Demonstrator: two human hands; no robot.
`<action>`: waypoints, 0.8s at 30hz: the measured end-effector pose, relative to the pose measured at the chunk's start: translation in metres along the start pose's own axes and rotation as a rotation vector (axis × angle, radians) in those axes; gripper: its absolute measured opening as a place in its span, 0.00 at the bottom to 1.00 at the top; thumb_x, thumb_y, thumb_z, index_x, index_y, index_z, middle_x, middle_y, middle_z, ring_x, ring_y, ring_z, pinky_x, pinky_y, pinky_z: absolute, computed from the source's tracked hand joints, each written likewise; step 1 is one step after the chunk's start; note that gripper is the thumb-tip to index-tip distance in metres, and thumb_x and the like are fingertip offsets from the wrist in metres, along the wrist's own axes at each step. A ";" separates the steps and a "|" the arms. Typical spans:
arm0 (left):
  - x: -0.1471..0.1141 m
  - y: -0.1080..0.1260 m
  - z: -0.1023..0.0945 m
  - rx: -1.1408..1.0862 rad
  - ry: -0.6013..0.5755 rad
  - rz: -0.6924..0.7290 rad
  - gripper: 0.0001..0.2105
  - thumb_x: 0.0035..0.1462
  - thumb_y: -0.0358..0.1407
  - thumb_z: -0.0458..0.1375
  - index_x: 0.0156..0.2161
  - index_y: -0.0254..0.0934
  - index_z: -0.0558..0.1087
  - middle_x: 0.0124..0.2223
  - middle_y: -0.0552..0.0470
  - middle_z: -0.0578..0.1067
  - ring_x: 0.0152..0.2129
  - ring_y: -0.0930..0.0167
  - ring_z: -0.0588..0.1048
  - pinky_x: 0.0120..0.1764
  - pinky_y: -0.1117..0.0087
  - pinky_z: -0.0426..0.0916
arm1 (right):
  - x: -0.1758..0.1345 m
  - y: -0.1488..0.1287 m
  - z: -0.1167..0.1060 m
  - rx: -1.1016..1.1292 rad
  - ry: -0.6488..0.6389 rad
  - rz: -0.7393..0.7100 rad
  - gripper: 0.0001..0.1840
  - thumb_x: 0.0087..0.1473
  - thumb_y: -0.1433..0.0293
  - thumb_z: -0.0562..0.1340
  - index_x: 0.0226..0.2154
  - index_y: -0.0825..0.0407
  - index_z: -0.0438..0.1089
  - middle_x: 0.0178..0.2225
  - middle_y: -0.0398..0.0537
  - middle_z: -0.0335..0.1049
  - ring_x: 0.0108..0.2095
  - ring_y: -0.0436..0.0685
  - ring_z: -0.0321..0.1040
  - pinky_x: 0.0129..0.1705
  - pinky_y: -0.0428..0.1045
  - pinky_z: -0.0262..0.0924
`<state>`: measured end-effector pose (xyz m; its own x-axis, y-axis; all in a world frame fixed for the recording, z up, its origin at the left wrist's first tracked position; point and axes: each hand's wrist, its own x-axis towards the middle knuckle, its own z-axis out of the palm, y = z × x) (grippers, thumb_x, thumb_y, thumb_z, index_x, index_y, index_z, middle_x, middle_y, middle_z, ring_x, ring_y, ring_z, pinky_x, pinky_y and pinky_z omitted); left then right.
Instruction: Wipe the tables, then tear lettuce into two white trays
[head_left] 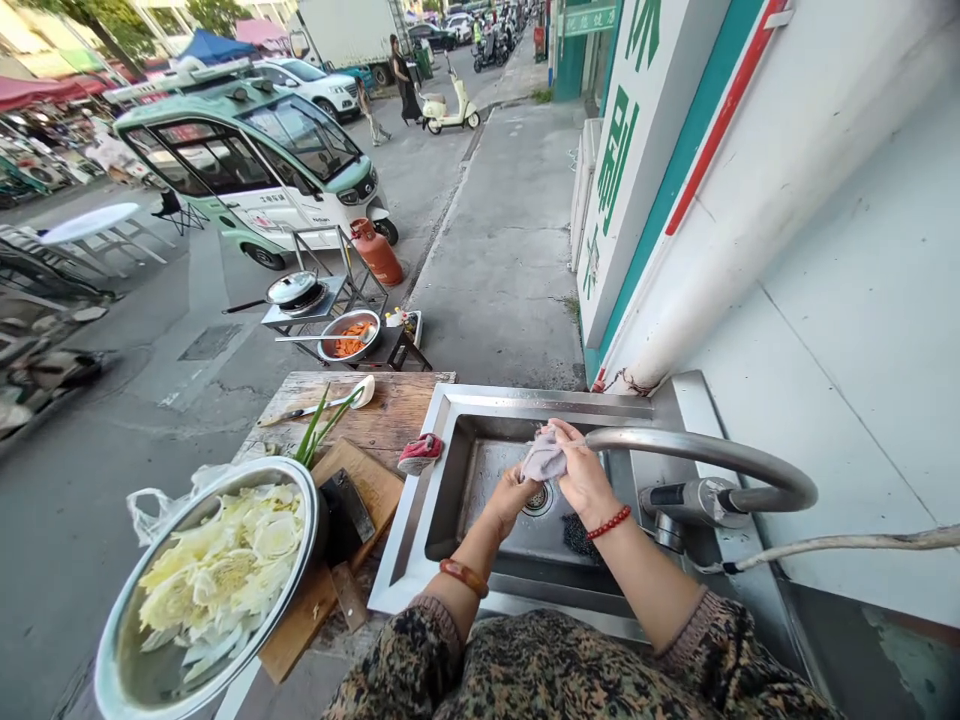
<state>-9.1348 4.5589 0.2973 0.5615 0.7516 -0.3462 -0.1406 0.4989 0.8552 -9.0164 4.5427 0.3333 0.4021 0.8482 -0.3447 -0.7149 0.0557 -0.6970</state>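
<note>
Near L, we've got a steel bowl (124,635) w/ lots of cut cabbage (225,575). Far L, a green-white mini vehicle (247,170); door lettering too small to read. Just R of the bowl, a dark blade (349,510) on a wooden board (300,625), then a red bundle (420,453) on the sink's L rim (401,545).

Center now: 1 pale cloth (544,458), up over the basin, by the drain (538,497). L hand (514,497) pinches its near-L end; R hand (583,478) has fingers closed on its R side. So, 2 hands gripping. Handling, my read: v. light, limp, prob. wet & a bit slippery, nothing fragile; best held by opp. ends. Dark scrubber (581,535) below, near R.

Far R, white sign (615,155), big green Chinese chars; middle 1 looks like 刷, top 1 cut off, no brand legible. R end: curved tap (705,450), spout right by R hand.
</note>
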 end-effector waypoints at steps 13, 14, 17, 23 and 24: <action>0.000 0.014 -0.010 -0.426 0.272 -0.052 0.22 0.44 0.28 0.64 0.46 0.37 0.66 0.36 0.48 0.79 0.33 0.63 0.79 0.37 0.63 0.73 | -0.054 0.040 -0.047 -0.765 -0.296 -0.321 0.12 0.58 0.61 0.57 0.36 0.48 0.74 0.47 0.50 0.74 0.51 0.59 0.67 0.58 0.58 0.57; -0.001 0.015 -0.013 -0.400 0.309 -0.021 0.26 0.42 0.26 0.64 0.48 0.39 0.63 0.36 0.49 0.78 0.32 0.64 0.79 0.36 0.63 0.73 | -0.052 0.043 -0.061 -0.754 -0.232 -0.250 0.14 0.57 0.58 0.57 0.36 0.49 0.74 0.46 0.52 0.75 0.50 0.60 0.69 0.57 0.59 0.59; -0.006 0.017 -0.018 -0.339 0.370 0.029 0.32 0.41 0.24 0.63 0.52 0.41 0.58 0.34 0.52 0.77 0.30 0.66 0.79 0.34 0.64 0.73 | -0.043 0.052 -0.108 -0.754 -0.014 -0.110 0.22 0.53 0.53 0.60 0.43 0.51 0.71 0.46 0.56 0.75 0.48 0.63 0.71 0.54 0.61 0.62; -0.021 0.010 -0.016 -0.262 0.331 0.027 0.34 0.41 0.23 0.63 0.54 0.40 0.57 0.33 0.52 0.76 0.28 0.68 0.78 0.32 0.66 0.73 | -0.027 0.025 -0.142 -0.857 0.153 -0.405 0.30 0.55 0.52 0.56 0.55 0.51 0.62 0.56 0.60 0.65 0.54 0.62 0.67 0.56 0.61 0.61; -0.023 0.010 -0.016 -0.258 0.326 0.029 0.34 0.41 0.24 0.63 0.54 0.39 0.57 0.34 0.52 0.76 0.28 0.68 0.78 0.32 0.67 0.72 | -0.026 0.015 -0.140 -0.915 0.185 -0.491 0.29 0.56 0.53 0.55 0.54 0.52 0.63 0.55 0.60 0.67 0.53 0.63 0.67 0.56 0.61 0.61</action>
<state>-9.1624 4.5532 0.3076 0.2725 0.8438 -0.4624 -0.3757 0.5358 0.7562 -8.9572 4.4482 0.2442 0.6662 0.7428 0.0669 0.2232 -0.1130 -0.9682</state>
